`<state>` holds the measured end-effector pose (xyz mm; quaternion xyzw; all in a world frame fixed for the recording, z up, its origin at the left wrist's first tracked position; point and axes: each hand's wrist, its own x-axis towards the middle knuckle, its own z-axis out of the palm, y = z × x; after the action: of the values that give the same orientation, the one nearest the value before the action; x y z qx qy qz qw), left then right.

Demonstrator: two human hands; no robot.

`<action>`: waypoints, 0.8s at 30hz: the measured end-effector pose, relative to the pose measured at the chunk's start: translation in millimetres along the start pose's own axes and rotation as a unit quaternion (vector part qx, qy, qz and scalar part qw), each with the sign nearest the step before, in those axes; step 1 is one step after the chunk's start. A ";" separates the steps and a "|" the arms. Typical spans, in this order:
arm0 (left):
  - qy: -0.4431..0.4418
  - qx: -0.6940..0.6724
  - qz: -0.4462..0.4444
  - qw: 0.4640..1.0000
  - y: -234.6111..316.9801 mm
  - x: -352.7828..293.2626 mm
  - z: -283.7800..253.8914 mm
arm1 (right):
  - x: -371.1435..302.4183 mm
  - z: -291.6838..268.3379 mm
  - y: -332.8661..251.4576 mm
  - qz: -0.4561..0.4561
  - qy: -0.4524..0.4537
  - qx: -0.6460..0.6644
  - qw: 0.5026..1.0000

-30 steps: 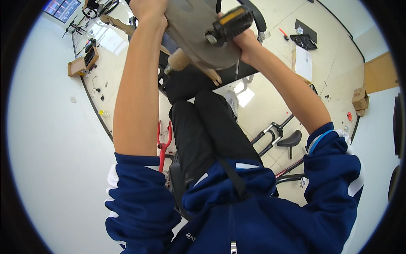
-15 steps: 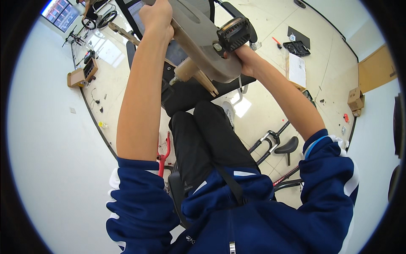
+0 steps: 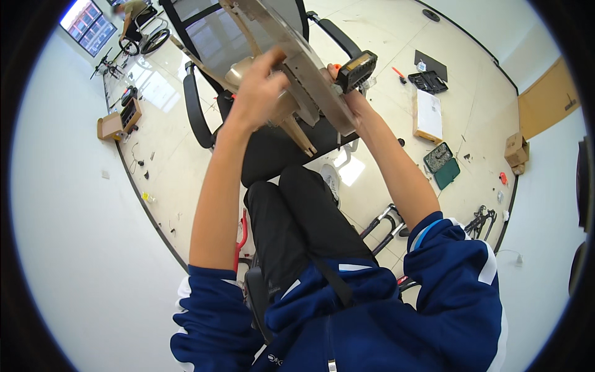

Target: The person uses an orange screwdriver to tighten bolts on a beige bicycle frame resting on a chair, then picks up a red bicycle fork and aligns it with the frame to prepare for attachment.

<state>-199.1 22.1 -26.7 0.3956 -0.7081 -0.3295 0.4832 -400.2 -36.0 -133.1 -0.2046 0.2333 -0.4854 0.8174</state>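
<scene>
A grey-brown bike frame (image 3: 304, 59), broad and flat-sided, is held tilted over a black office chair (image 3: 273, 149). A black pedal (image 3: 357, 72) with a yellow reflector sticks out at its right side. My right hand (image 3: 349, 99) grips the frame's lower end beside the pedal, its fingers partly hidden behind it. My left hand (image 3: 260, 90) is at the frame's left side, smeared by motion, with a finger pointing toward the frame. Whether it touches the frame, I cannot tell. Two forked tube ends (image 3: 299, 135) of the frame hang down over the chair seat.
Past the chair to the right lie a white box (image 3: 429, 116), a black tool case (image 3: 427, 82) and an open green case (image 3: 441, 164). A red fork (image 3: 242, 232) is by my left leg. Another person (image 3: 132, 18) sits beside a bike (image 3: 154, 41) at the far left.
My left hand has left the frame's upper end and come down to its left side. The frame has turned, showing its narrow inner edge. My right hand stays by the pedal.
</scene>
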 end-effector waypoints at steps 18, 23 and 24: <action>0.068 0.523 0.129 0.840 4.6 -13.9 45.2 | -69.7 -9.6 15.0 0.075 -0.071 0.323 0.941; 0.087 0.519 0.150 0.837 -0.7 -11.7 48.4 | -62.9 -16.8 18.9 0.095 -0.105 0.400 0.905; 0.083 0.508 0.142 0.846 -0.8 -10.2 47.8 | -58.9 -20.5 22.3 0.104 -0.122 0.419 0.894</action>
<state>-241.8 34.7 -46.8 0.5069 -0.7822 0.1822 0.3132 -421.3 24.1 -151.4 0.1249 -0.0733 -0.4214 0.8952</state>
